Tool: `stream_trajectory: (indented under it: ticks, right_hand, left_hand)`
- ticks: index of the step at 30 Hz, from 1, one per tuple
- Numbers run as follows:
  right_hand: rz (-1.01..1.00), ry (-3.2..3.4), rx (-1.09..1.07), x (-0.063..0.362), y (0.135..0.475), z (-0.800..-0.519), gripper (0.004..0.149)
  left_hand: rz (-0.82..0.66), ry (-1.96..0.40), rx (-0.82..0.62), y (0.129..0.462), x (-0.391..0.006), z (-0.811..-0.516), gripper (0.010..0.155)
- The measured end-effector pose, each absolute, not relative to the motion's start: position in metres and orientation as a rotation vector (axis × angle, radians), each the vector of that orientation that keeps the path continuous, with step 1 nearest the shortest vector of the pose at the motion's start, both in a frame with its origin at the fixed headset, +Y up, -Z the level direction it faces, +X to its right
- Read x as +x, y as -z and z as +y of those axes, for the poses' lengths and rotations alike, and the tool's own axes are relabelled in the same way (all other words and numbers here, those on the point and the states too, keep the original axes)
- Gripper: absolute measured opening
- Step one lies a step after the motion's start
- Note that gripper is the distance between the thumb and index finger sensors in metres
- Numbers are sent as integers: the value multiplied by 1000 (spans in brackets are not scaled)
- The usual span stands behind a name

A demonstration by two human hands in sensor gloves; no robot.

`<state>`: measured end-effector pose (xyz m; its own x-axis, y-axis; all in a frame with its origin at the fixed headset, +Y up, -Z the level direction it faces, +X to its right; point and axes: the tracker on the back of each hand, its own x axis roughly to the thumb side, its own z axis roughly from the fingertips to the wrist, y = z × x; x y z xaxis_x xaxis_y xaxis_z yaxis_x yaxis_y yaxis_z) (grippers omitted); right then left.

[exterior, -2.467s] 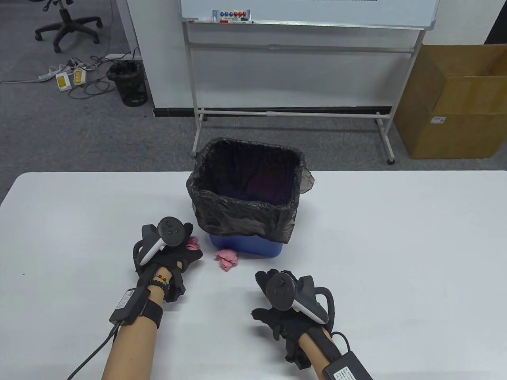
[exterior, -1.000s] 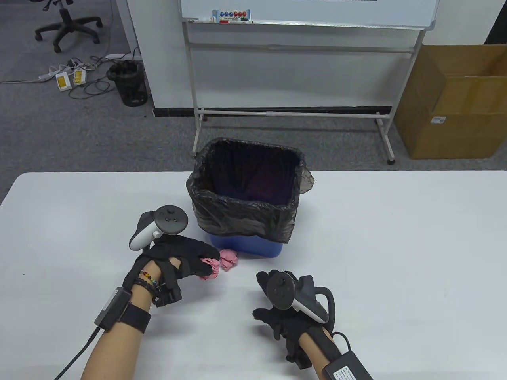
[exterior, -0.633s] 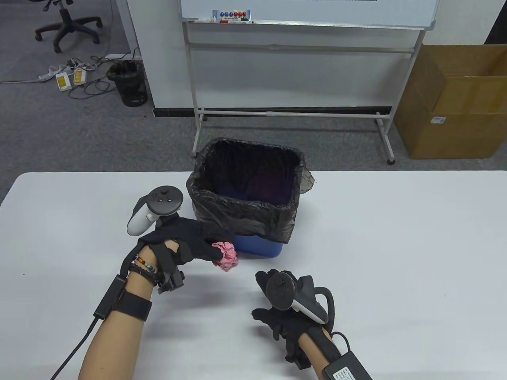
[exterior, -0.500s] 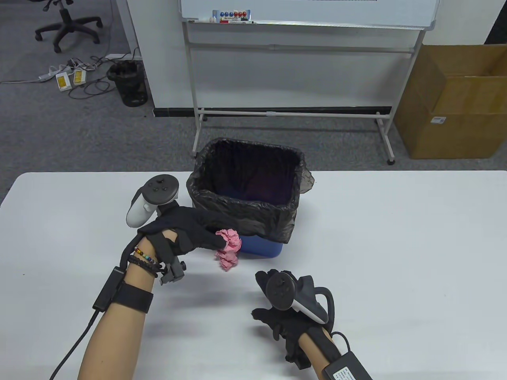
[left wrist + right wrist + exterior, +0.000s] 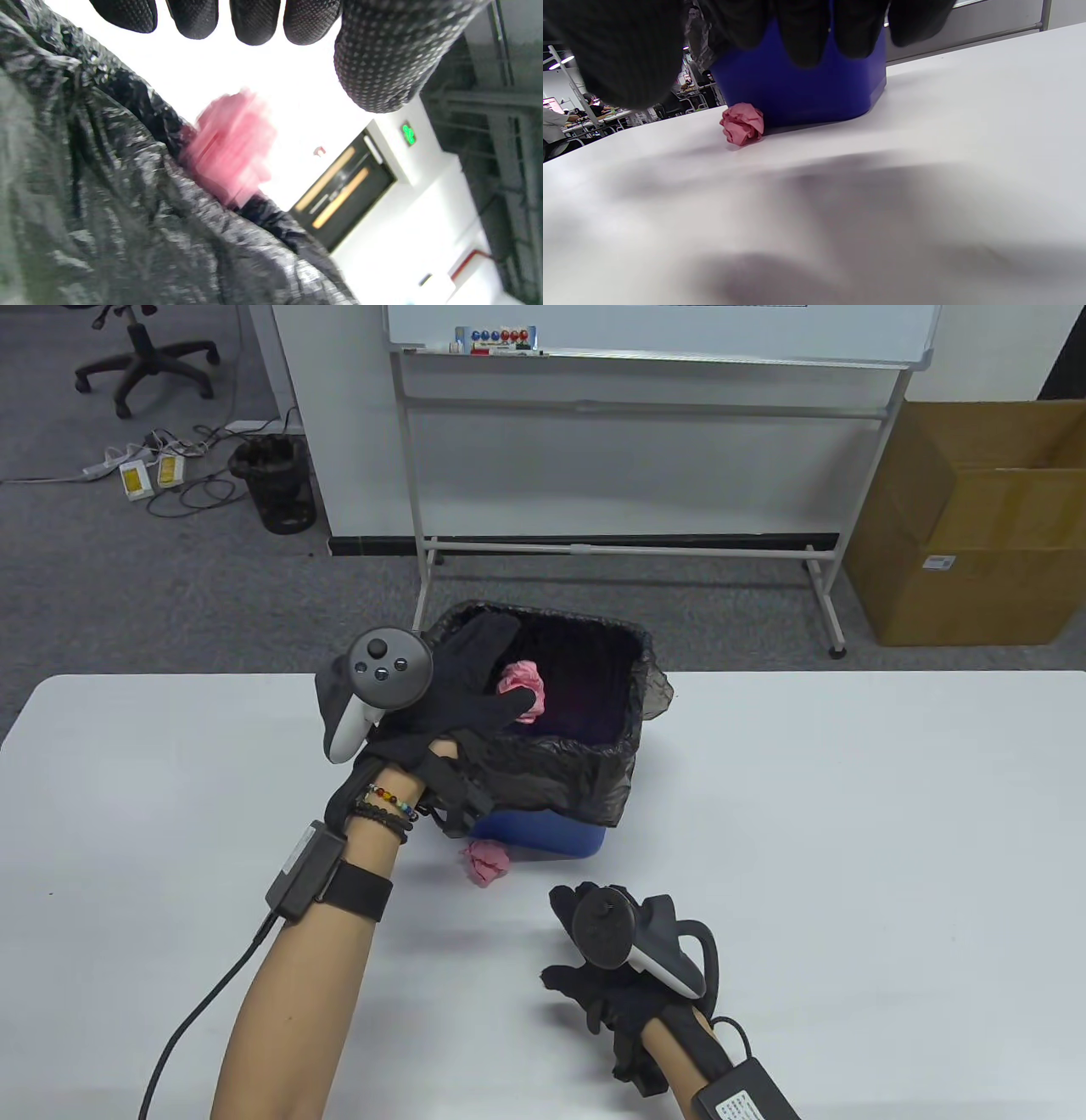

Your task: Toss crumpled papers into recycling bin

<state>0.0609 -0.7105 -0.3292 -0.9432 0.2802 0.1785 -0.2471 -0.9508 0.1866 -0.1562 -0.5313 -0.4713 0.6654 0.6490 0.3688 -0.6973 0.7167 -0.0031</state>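
Left hand [image 5: 450, 687] has come up from the desk [image 5: 848, 831] and sits over the bin [image 5: 543, 831] mouth. Fingers spread in the left wrist view; pink paper ball [image 5: 522, 691] is blurred, apparently just let go and dropping onto the crinkly black liner [image 5: 543, 776]. One down, I'd say. Second pink ball [image 5: 485, 861] lies against the blue base. Right hand [image 5: 607, 950] rests on the desk, can't tell its fingers.

whiteboard [image 5: 662, 330], cardboard box [image 5: 976, 526], office chair [image 5: 144, 356], white table [image 5: 848, 814]

Bin [image 5: 543, 836] mouth open; table [image 5: 848, 814] right free.
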Motion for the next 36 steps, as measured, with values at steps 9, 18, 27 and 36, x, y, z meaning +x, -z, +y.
stream_trajectory:
  ticks: [9, 18, 27, 36]
  right_hand:
    - [212, -2850, 308, 60, 328, -708, 88]
    - [215, -2856, 306, 60, 328, -709, 88]
    - [213, -2861, 306, 59, 328, -709, 88]
    - [221, -2867, 296, 59, 328, -709, 88]
  left_hand:
    - [-270, -658, 253, 448, -190, -536, 76]
    - [-158, -563, 302, 418, -232, -554, 77]
    - [-66, -545, 229, 405, -263, -596, 81]
    - [-76, -408, 39, 412, -242, -662, 83]
